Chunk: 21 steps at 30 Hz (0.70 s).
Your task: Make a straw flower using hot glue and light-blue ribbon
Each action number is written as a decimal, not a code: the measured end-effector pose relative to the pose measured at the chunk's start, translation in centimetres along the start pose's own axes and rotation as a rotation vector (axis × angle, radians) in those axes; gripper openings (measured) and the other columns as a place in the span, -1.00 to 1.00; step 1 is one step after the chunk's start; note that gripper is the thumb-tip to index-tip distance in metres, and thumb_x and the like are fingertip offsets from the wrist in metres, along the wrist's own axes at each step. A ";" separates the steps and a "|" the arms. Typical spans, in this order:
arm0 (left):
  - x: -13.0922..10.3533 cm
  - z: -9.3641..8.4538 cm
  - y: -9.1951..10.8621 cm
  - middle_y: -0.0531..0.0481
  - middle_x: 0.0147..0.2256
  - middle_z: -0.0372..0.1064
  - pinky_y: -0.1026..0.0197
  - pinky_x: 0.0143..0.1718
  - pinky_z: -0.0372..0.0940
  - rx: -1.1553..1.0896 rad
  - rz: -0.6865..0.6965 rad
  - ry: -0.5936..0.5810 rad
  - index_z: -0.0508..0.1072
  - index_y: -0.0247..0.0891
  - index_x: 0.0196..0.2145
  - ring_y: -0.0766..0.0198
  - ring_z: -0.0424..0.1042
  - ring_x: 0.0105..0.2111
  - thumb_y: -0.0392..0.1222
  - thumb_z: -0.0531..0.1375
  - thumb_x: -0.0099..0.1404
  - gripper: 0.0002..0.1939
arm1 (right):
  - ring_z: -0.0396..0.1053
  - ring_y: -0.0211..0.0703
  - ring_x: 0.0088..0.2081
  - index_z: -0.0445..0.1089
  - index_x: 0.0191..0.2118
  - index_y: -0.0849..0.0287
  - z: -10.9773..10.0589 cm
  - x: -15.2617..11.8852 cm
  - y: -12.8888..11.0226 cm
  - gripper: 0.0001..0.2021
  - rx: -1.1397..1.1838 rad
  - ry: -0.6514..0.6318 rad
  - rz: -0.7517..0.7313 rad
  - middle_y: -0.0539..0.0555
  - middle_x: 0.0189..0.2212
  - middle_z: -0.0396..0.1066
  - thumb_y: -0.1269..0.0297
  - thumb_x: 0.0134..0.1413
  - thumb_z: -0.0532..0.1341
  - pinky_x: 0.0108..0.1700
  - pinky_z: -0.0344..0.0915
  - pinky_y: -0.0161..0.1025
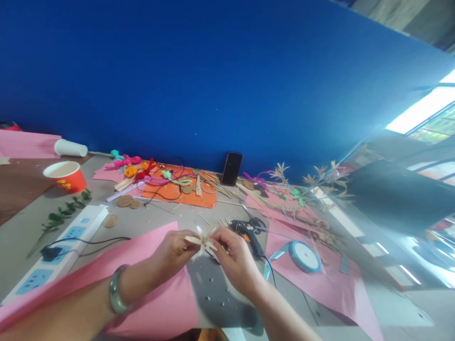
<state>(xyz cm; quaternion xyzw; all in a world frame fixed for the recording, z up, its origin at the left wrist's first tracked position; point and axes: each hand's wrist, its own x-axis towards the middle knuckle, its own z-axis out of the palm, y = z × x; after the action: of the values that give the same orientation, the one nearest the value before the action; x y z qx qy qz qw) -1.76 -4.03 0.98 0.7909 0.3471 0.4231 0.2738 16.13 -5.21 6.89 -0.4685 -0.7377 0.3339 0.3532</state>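
Both hands meet around a pale, star-shaped flower [202, 240] with narrow pointed petals, held above the grey table [209, 289]. My left hand [176, 251], below a green bangle on the wrist, pinches a petal on the left side. On the right side, my right hand [232, 251] has its thumb and fingers closed on the flower. Just behind my right hand lies a black glue gun [249, 232], beside dark-handled scissors [256, 221]. Pink paper [156, 303] spreads under my left hand and forearm. Small pale beads [209, 298] are scattered on the table near my wrists.
A white power strip [67, 241], green leaf sprig [59, 219] and red paper cup [66, 176] stand left. A phone [232, 168] leans on the blue wall [213, 85]. Blue ribbon roll [304, 256] lies right, with dried flower stems [320, 229] behind. Colourful craft pieces [131, 166] lie back left.
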 end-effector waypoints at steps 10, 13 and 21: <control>0.1 0.0 -0.6 -0.08 -0.40 0.51 0.30 -0.34 0.30 -0.055 -0.027 -0.015 0.55 -0.26 -0.38 0.26 0.47 -0.38 -0.32 0.10 0.31 -0.78 | 0.28 -0.23 -0.45 0.40 -0.42 0.18 -0.2 -0.1 0.1 -0.88 -0.033 -0.047 -0.026 0.00 -0.49 0.35 0.45 0.10 0.17 -0.38 0.18 -0.30; -0.1 0.2 -0.9 -0.10 -0.37 0.53 0.28 -0.29 0.32 -0.041 -0.017 0.006 0.56 -0.24 -0.38 0.24 0.49 -0.33 -0.29 0.11 0.32 -0.77 | 0.28 -0.24 -0.46 0.39 -0.41 0.18 0.0 -0.1 0.2 -0.89 -0.035 -0.042 -0.029 0.00 -0.48 0.35 0.45 0.10 0.16 -0.37 0.19 -0.30; -0.2 0.0 -1.0 -0.10 -0.42 0.51 0.27 -0.32 0.32 0.124 -0.009 0.026 0.53 -0.27 -0.45 0.24 0.48 -0.39 -0.26 0.07 0.34 -0.72 | 0.30 -0.21 -0.43 0.40 -0.41 0.17 0.5 0.0 -0.3 -0.85 -0.082 -0.009 -0.037 0.02 -0.47 0.37 0.51 0.06 0.13 -0.35 0.19 -0.28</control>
<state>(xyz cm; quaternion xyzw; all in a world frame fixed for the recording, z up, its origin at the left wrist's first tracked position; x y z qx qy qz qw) -2.17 -3.55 0.17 0.7991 0.3798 0.4097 0.2220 15.55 -5.40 6.87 -0.4672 -0.7609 0.2990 0.3366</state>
